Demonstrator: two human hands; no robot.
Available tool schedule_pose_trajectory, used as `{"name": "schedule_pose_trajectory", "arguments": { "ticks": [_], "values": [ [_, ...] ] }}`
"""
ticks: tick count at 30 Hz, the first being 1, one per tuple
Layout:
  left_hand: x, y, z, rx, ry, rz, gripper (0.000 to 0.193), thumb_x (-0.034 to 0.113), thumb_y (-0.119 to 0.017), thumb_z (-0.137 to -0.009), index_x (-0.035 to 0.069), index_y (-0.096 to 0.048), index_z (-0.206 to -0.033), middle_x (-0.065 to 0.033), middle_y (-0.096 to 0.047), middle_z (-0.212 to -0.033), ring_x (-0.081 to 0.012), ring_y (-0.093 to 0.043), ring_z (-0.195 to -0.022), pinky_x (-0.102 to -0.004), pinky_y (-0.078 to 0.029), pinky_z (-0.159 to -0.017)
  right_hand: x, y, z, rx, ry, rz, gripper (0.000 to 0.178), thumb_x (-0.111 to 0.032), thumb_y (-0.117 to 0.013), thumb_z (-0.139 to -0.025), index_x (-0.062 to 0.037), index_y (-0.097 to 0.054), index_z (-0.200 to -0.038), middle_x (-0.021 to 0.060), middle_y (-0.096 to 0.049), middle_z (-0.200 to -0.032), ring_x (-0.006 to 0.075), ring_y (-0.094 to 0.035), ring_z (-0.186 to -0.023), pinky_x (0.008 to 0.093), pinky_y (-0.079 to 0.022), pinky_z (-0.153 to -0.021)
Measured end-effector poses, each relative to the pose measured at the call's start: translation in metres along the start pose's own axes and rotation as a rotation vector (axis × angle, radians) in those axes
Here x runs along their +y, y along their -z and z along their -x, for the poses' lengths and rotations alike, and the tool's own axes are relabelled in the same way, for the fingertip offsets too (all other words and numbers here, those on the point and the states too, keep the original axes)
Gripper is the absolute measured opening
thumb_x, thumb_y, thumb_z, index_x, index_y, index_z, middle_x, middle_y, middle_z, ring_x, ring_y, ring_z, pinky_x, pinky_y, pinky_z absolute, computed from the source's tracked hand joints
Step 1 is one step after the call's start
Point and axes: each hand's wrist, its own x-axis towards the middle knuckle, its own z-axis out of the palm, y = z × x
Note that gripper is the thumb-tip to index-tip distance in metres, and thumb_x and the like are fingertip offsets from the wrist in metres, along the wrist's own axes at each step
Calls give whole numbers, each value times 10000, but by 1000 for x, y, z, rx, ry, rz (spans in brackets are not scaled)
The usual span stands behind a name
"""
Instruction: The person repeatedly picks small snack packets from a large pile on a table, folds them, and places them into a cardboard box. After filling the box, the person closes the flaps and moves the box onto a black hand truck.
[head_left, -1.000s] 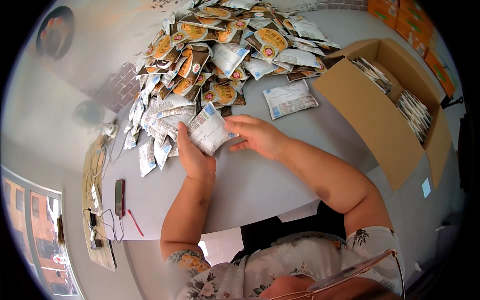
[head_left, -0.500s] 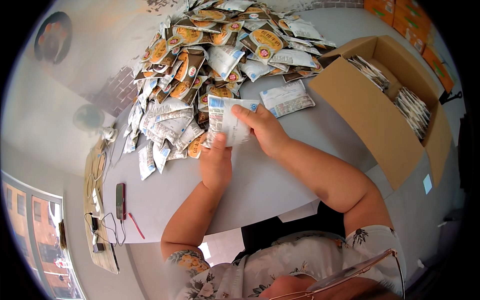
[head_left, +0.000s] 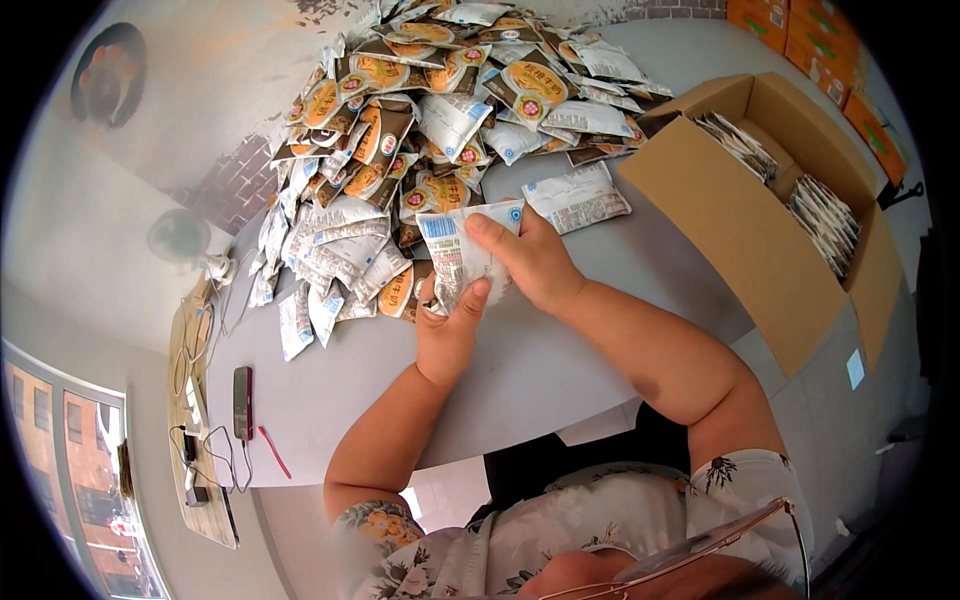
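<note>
Left hand (head_left: pixel 446 338) and right hand (head_left: pixel 540 268) grip one packet (head_left: pixel 452 248) (white face showing).

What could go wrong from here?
1. The white packet is pinched near its bottom by the left hand and near its upper right by the right hand, and it looks creased; a hard squeeze or twist might strain it.
2. The heap of packets behind the hands is steep and loosely stacked, so a bump or a pull low down could set some sliding across the table.
</note>
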Motion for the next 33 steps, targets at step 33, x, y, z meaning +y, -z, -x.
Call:
{"name": "schedule_pose_trajectory", "arguments": {
  "ticks": [33],
  "values": [
    [3, 11, 5, -104, -118, -207, 245, 219, -621, -932, 14, -614, -1065, -42, -632, -952, -110, -568, -828, -274, -473, -738, 5, 11, -10, -111, -227, 138, 540, -515, -503, -931, -1, -642, -1017, 67, -648, -937, 139, -580, -830, 288, -463, -738]
  ]
}}
